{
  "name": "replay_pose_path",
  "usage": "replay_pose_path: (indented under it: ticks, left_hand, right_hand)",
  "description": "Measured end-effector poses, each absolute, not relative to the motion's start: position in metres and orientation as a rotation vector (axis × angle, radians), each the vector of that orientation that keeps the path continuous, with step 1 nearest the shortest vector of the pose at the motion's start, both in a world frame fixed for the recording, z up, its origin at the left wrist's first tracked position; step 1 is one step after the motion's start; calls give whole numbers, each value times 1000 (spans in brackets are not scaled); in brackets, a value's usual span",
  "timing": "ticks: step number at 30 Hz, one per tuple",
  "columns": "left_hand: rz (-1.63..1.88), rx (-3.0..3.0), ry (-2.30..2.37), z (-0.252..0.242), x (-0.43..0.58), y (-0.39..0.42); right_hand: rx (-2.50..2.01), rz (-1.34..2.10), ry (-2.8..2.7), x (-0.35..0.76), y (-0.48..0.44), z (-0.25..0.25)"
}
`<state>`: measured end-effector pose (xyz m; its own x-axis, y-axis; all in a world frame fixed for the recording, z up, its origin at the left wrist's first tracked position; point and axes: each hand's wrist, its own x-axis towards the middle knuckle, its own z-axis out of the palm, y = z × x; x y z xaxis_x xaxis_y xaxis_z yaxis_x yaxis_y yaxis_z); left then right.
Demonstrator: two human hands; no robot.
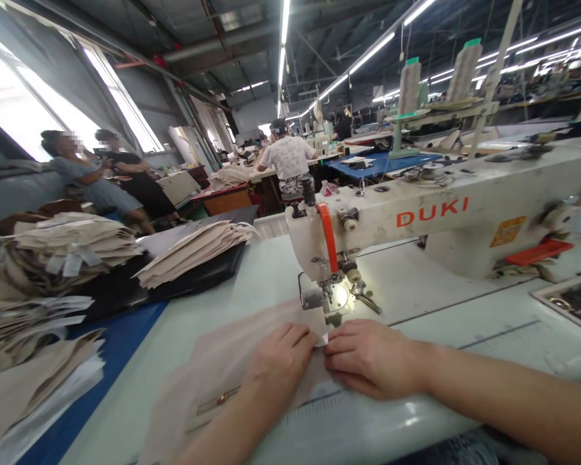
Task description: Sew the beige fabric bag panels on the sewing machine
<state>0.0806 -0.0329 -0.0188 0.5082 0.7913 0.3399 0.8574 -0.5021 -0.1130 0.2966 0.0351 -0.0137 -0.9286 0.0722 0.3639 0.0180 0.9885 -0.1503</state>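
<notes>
A beige fabric piece [213,368] lies flat on the pale sewing table [416,284], its far edge under the needle of a white DUKI sewing machine [416,213]. My left hand [275,368] presses on the fabric just in front of the presser foot [334,303]. My right hand [368,358] lies beside it, fingertips pinching a small white label [321,340] at the fabric's edge. The two hands nearly touch.
Stacks of cut beige pieces [193,248] and another pile [68,248] sit at the left on a dark tray and blue surface. Thread cones [409,84] stand behind the machine. A seated worker [288,161] and two standing people [101,174] are farther back.
</notes>
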Motion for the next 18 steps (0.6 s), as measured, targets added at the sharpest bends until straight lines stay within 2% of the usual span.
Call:
replay_pose_path:
  ticks: [4, 11, 18]
  left_hand:
    - [-399, -2383, -1374, -18, 81, -25]
    - [-124, -2450, -1605, -17, 82, -23]
    - [-292, -2430, -1538, -17, 83, -27]
  right_hand:
    - [-55, 203, -2755, 297, 36, -13]
    - [-63, 193, -2772, 295, 38, -14]
    - [-35, 199, -2750, 295, 38, -20]
